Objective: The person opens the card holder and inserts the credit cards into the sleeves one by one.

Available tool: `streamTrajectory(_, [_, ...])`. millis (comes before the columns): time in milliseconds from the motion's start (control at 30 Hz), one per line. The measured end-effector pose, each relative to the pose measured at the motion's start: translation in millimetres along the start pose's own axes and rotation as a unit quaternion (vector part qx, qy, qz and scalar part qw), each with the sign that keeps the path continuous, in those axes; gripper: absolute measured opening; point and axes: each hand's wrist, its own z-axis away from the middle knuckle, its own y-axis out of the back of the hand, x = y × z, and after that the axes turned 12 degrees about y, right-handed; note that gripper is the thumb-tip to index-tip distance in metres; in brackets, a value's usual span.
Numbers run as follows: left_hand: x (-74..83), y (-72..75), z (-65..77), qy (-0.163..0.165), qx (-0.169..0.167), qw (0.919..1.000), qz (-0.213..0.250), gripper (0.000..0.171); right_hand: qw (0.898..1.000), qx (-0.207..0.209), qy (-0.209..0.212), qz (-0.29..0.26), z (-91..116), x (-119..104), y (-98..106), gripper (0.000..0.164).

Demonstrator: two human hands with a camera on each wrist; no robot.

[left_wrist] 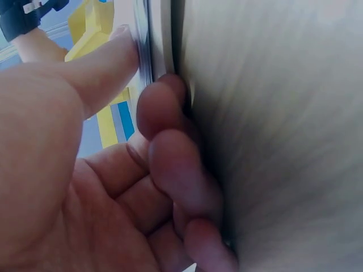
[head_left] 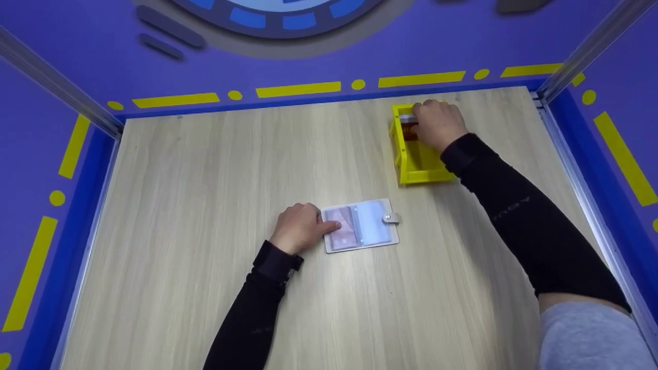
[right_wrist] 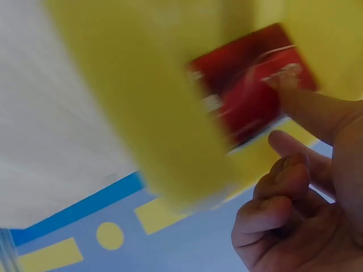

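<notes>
A small white card holder [head_left: 378,226] lies open on the table, with clear sleeves and a snap strap on its right side. A pinkish card [head_left: 343,237] shows in its left sleeve. My left hand [head_left: 300,227] pinches the holder's left edge, thumb on top and curled fingers [left_wrist: 170,153] at the underside. At the back right, my right hand [head_left: 439,121] reaches over a yellow bin [head_left: 424,176]. Its thumb touches the face of a red card [right_wrist: 252,90] inside the bin. The index fingertip shows below the card's edge, apart from it, and the other fingers are loosely bent.
Pale edges of cards [head_left: 407,118] show at the bin's far end, partly hidden by the right hand. The wooden table [head_left: 216,195] is bounded by blue-purple walls [head_left: 288,69] with yellow marks. Metal rails [head_left: 576,164] run along the sides.
</notes>
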Motion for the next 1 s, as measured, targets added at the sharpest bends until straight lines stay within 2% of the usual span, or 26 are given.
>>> streamTrajectory(167, [0.8,-1.7,-0.6,-0.003,-0.001,1.0,-0.005,0.061,1.0,0.028,0.004,0.012,-4,5,-9,0.038])
streamTrajectory(367, [2.0,-0.6,-1.2,0.001,-0.008,0.9999,-0.006,0.059,0.998,0.052,0.016,0.024,0,6,-11,0.032])
streamTrajectory(667, [0.4,-1.3,0.2,0.005,-0.01,0.9999,-0.003,0.06,0.998,0.059,0.021,0.005,5,10,-7,0.031])
streamTrajectory(833, [-0.7,-2.4,0.2,0.003,-0.011,0.9999,0.001,0.06,0.997,0.042,0.03,-0.052,15,7,11,0.025])
streamTrajectory(1000, [-1.7,-1.4,-1.8,0.006,-0.007,1.0,0.003,0.061,0.992,0.074,0.026,-0.095,32,-11,39,0.022])
